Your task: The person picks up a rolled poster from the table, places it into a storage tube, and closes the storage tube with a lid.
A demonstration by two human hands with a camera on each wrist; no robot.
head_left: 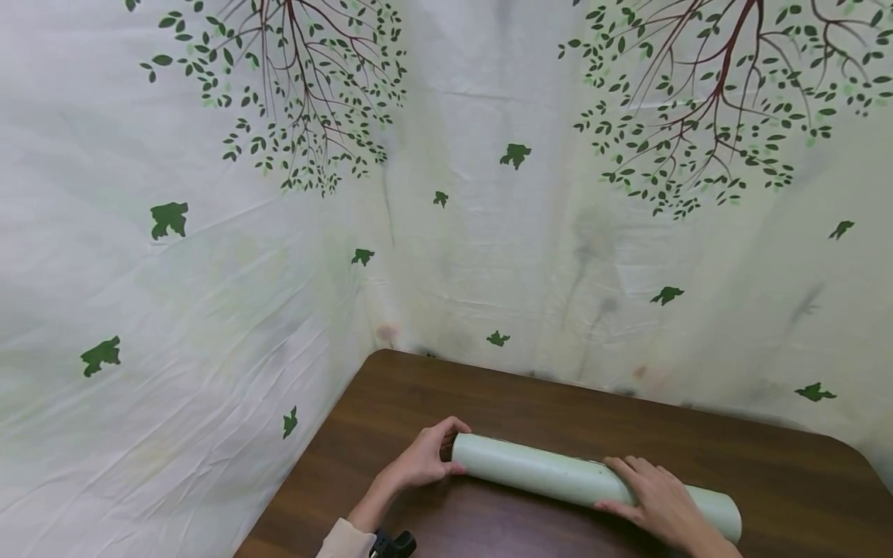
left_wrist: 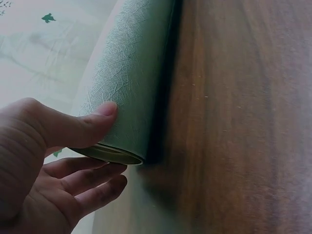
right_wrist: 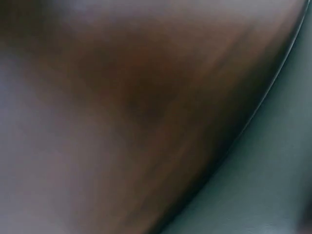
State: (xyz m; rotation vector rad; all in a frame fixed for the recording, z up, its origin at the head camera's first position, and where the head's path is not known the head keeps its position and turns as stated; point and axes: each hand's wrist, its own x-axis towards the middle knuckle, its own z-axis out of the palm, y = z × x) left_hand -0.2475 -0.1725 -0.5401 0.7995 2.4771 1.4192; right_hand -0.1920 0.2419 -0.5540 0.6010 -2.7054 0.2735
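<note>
A pale green rolled-up mat (head_left: 537, 469) with a creased, leathery surface lies across the brown table. At its left end my left hand (head_left: 422, 457) holds the rim. In the left wrist view the thumb of this left hand (left_wrist: 53, 131) presses the outer face of the mat (left_wrist: 126, 73), and the fingers curl by its hollow end. My right hand (head_left: 656, 500) grips the roll toward its other end, fingers over the far side and thumb on the near side. Only part of the mat (right_wrist: 263, 185) shows in the right wrist view, and that hand is mostly hidden there.
The wooden table (head_left: 418, 380) has rounded far corners. Behind it and on the left hangs a pale cloth backdrop (head_left: 474, 256) printed with branches and green birds. A black device (head_left: 394, 545) is by the left wrist.
</note>
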